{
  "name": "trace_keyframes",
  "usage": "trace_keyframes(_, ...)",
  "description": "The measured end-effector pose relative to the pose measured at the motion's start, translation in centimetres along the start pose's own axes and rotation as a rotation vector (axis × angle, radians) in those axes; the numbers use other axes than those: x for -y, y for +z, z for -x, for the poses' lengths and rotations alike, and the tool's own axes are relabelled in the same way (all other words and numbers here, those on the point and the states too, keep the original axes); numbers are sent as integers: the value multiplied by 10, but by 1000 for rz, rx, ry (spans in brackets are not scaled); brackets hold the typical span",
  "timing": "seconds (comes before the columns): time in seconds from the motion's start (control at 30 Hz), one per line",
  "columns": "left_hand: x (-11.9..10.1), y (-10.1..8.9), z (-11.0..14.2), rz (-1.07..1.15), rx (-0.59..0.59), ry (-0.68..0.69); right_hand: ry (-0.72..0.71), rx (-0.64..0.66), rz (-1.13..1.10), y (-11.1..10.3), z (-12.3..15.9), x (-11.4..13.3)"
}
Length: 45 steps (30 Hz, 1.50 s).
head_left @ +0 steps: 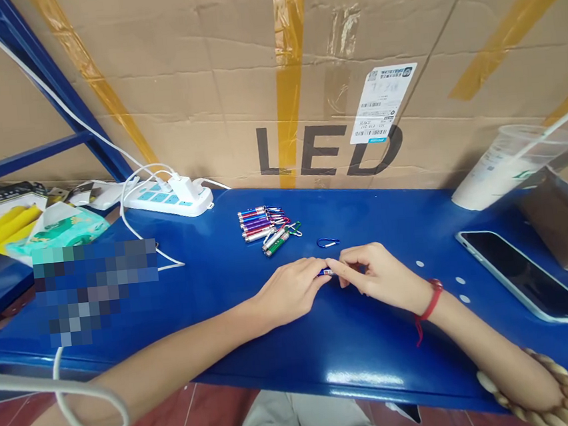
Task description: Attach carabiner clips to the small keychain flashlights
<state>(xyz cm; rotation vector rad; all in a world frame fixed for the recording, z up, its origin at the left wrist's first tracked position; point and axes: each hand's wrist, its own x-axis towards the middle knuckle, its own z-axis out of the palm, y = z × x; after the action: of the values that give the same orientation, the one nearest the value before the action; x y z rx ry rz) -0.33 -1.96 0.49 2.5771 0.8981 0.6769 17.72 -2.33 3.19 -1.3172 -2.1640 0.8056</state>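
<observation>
My left hand and my right hand meet at the middle of the blue table, fingers pinched together on a small keychain flashlight; only a short piece of it shows between the fingertips. A red string circles my right wrist. Just beyond the hands lies a loose blue carabiner clip. Farther back sits a pile of several small coloured keychain flashlights with clips.
A white power strip with a charger and cables lies at the back left. To the right, a phone lies face up near a tipped plastic cup. A cardboard wall marked LED closes the back. Packets lie at far left.
</observation>
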Motion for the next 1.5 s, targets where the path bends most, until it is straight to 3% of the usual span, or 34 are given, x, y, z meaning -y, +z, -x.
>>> trace_keyframes(0.1, 2, -1, 1, 58, -15, -11, -120, -8, 183, 4, 1, 0)
trace_keyframes(0.27, 7, 2, 3, 101, -114, 4, -131, -99, 484, 17, 4, -3)
trace_keyframes(0.43, 9, 5, 4, -62, -130, 89, -110, -169, 547, 28, 11, 1)
trace_keyframes(0.53, 9, 5, 3, -96, -125, 110, -18, -156, 365, 31, 10, 3)
trace_keyframes(0.67, 8, 4, 3, -74, -120, 67, 165, 86, -238, 30, 3, 2)
trace_keyframes(0.73, 7, 2, 3, -24, -132, 26, 197, 117, -323, 26, 0, 2)
trace_keyframes(0.9, 3, -2, 1, 252, -157, -120, -42, -51, 284, 15, -1, 1)
trace_keyframes(0.97, 3, -3, 0, 319, -141, -169, -120, -91, 424, 9, 0, -4)
trace_keyframes(1.07, 5, -3, 0, 330, -84, -174, -225, -120, 495, 2, -1, -14)
trace_keyframes(1.27, 6, -1, 1, 311, 20, -93, -488, -30, 640, 2, 0, -23)
trace_keyframes(1.5, 9, 3, 4, 87, 105, -1, -494, -110, 807, 25, 9, -14)
